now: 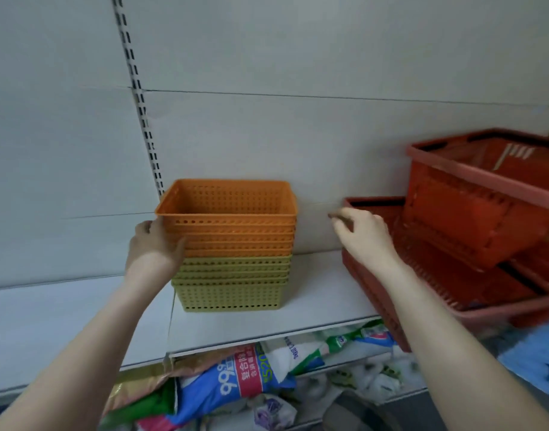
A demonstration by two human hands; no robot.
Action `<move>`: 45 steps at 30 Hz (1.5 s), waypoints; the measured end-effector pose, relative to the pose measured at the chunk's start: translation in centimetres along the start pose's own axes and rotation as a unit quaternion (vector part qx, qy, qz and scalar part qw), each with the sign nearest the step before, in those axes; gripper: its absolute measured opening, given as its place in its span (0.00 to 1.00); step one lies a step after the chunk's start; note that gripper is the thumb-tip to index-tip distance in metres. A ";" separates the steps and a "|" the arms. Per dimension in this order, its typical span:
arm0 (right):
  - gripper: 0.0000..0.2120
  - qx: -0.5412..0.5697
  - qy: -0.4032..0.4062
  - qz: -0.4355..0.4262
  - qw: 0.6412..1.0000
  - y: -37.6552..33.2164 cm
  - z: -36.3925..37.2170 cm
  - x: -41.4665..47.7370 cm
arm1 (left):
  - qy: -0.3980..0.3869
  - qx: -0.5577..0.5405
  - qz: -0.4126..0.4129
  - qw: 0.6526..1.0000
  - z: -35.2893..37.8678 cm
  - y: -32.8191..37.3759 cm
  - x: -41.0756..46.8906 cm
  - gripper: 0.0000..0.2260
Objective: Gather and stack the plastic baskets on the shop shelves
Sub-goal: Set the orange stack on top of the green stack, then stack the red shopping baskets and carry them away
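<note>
i see the white shelf (313, 293) running across the view, and the biggest things on it are the red shopping baskets (472, 231) at the right: one lies low and flat on the shelf, another sits tilted inside it. these look stiff but bulky, with thick rims, so i judge the rim corners the best place to grip.

in the middle stands the nested stack, orange baskets (229, 219) on top of green baskets (232, 287), set close to the back wall. they are thin perforated plastic, so i expect them to be light, a bit flexible at the walls and easy to tip as a column. i would hold the stack low on both sides, or under the rolled rims, rather than by the mesh.

my left hand (156, 244) is pressed against the left side of the orange baskets, fingers curled round the corner. my right hand (365, 233) hovers free between the stack and the red rim, fingers loosely bent, holding nothing.

below, bagged goods (251, 374) fill the lower shelf.
</note>
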State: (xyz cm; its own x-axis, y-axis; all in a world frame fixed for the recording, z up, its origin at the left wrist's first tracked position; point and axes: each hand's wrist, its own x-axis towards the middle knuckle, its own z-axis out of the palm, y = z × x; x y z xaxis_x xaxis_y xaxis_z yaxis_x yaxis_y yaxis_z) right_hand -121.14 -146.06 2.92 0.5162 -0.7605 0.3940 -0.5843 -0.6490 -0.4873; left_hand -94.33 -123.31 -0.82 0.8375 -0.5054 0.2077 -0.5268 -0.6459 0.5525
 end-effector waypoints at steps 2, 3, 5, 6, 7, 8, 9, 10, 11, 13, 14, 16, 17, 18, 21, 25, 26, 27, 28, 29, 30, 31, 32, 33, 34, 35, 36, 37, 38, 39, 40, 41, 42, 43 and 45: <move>0.12 -0.020 0.113 -0.022 0.993 1.3 -4.1 -1.5 | 0.057 -0.019 0.059 0.996 0.6 1.7 -2.1 0.23; 0.11 -0.024 0.160 -0.027 0.986 2.2 -6.1 -2.0 | 0.071 -0.028 0.082 0.994 1.1 2.8 -2.9 0.22; 0.12 -0.041 0.240 -0.014 0.970 4.7 -10.0 -2.6 | 0.063 -0.044 0.125 0.989 2.3 5.7 -4.4 0.20; 0.12 -0.048 0.274 0.005 0.961 6.2 -11.8 -2.8 | 0.044 -0.051 0.142 0.988 3.0 7.2 -5.1 0.19; 0.13 -0.050 0.304 0.026 0.951 7.8 -13.6 -2.9 | 0.020 -0.057 0.158 0.986 3.7 8.8 -5.8 0.18; 0.15 -0.047 0.328 0.050 0.942 9.4 -15.2 -2.8 | -0.003 -0.061 0.174 0.983 4.4 10.4 -6.5 0.18; 0.16 -0.042 0.347 0.075 0.934 11.1 -16.7 -2.7 | -0.021 -0.063 0.192 0.979 5.1 12.0 -7.0 0.17; 0.17 -0.038 0.362 0.100 0.926 12.7 -17.9 -2.3 | -0.036 -0.062 0.211 0.975 5.9 13.8 -7.3 0.17; 0.18 -0.037 0.369 0.126 0.920 14.4 -18.9 -1.8 | -0.051 -0.062 0.229 0.970 6.6 15.7 -7.5 0.17; 0.23 -0.021 0.354 0.185 0.917 17.5 -20.5 -0.4 | -0.074 -0.065 0.258 0.961 8.1 20.0 -7.4 0.17; 0.26 0.011 0.335 0.223 0.915 19.0 -21.1 0.6 | -0.081 -0.069 0.269 0.957 8.9 22.3 -7.3 0.17; 0.37 0.122 0.291 0.312 0.896 21.6 -22.0 2.6 | -0.084 -0.080 0.286 0.951 10.6 27.2 -7.2 0.17; 0.42 0.182 0.268 0.345 0.881 22.7 -22.3 3.5 | -0.082 -0.087 0.291 0.949 11.5 29.7 -7.1 0.17; 0.43 0.245 0.248 0.362 0.865 23.6 -22.5 4.3 | -0.078 -0.094 0.292 0.949 12.3 32.1 -7.1 0.17; 0.21 0.377 0.192 0.345 0.838 25.3 -22.9 5.6 | -0.048 -0.127 0.270 0.953 14.4 38.7 -6.7 0.19; 0.17 0.386 0.148 0.313 0.855 27.9 -22.8 4.4 | 0.017 -0.164 0.224 0.961 16.1 45.4 -5.9 0.21; 0.16 0.381 0.149 0.306 0.860 28.6 -22.9 3.9 | 0.019 -0.157 0.207 0.965 16.4 46.5 -5.6 0.22; 0.16 0.382 0.150 0.297 0.862 29.2 -23.1 3.3 | 0.009 -0.141 0.189 0.972 16.7 47.4 -5.3 0.23; 0.15 0.394 0.147 0.288 0.860 29.9 -23.3 3.0 | -0.011 -0.115 0.168 0.979 16.9 48.0 -5.0 0.24; 0.13 0.408 0.140 0.279 0.858 30.5 -23.5 2.7 | -0.038 -0.083 0.147 0.985 17.2 48.3 -4.8 0.25; 0.11 0.418 0.133 0.271 0.857 30.9 -23.7 2.4 | -0.068 -0.050 0.132 0.988 17.4 48.4 -4.8 0.24; 0.11 0.428 0.127 0.264 0.855 31.2 -24.0 2.3 | -0.093 -0.026 0.126 0.987 17.5 48.3 -5.0 0.23; 0.12 0.438 0.123 0.260 0.852 31.4 -24.4 2.2 | -0.106 -0.016 0.127 0.986 17.4 48.2 -5.4 0.21; 0.12 0.454 0.121 0.255 0.845 31.3 -24.8 2.3 | -0.106 -0.015 0.131 0.986 17.2 48.0 -5.8 0.18; 0.10 0.470 0.121 0.250 0.838 31.2 -25.3 2.3 | -0.096 -0.017 0.134 0.986 16.8 47.9 -6.2 0.16; 0.08 0.482 0.121 0.247 0.832 31.1 -25.8 2.3 | -0.085 -0.024 0.132 0.987 16.1 47.8 -6.6 0.15; 0.07 0.486 0.118 0.245 0.831 31.0 -26.4 2.3 | -0.076 -0.039 0.127 0.988 15.3 47.6 -6.9 0.15; 0.07 0.487 0.113 0.240 0.832 30.9 -27.1 2.3 | -0.073 -0.062 0.121 0.988 14.2 47.4 -7.2 0.15; 0.07 0.486 0.108 0.230 0.836 30.8 -27.8 2.4 | -0.081 -0.097 0.118 0.985 13.1 47.1 -7.5 0.15; 0.08 0.484 0.100 0.219 0.841 30.8 -28.5 2.5 | -0.098 -0.143 0.116 0.978 12.0 46.6 -7.8 0.14; 0.10 0.480 0.089 0.206 0.848 30.9 -29.2 2.7 | -0.123 -0.199 0.110 0.966 11.1 45.9 -8.3 0.14; 0.11 0.475 0.075 0.192 0.855 30.9 -30.0 2.9 | -0.154 -0.257 0.098 0.949 10.2 45.1 -9.1 0.14; 0.11 0.465 0.061 0.178 0.865 31.1 -30.5 3.1 | -0.182 -0.307 0.085 0.930 9.7 44.3 -10.1 0.14; 0.10 0.452 0.045 0.167 0.875 31.1 -30.9 3.3 | -0.198 -0.345 0.076 0.914 9.4 43.5 -11.1 0.14; 0.08 0.427 0.017 0.157 0.890 31.2 -30.5 3.5 | -0.188 -0.397 0.068 0.896 9.9 42.0 -12.9 0.13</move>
State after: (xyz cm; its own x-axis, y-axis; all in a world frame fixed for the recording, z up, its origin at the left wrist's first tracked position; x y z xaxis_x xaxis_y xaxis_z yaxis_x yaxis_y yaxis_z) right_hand -156.67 -169.61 12.91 0.3832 -0.9113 0.1505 0.0013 -0.1624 -0.9867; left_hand -128.70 -149.53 11.73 0.5866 -0.8020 0.1123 -0.2261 -0.0291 0.9737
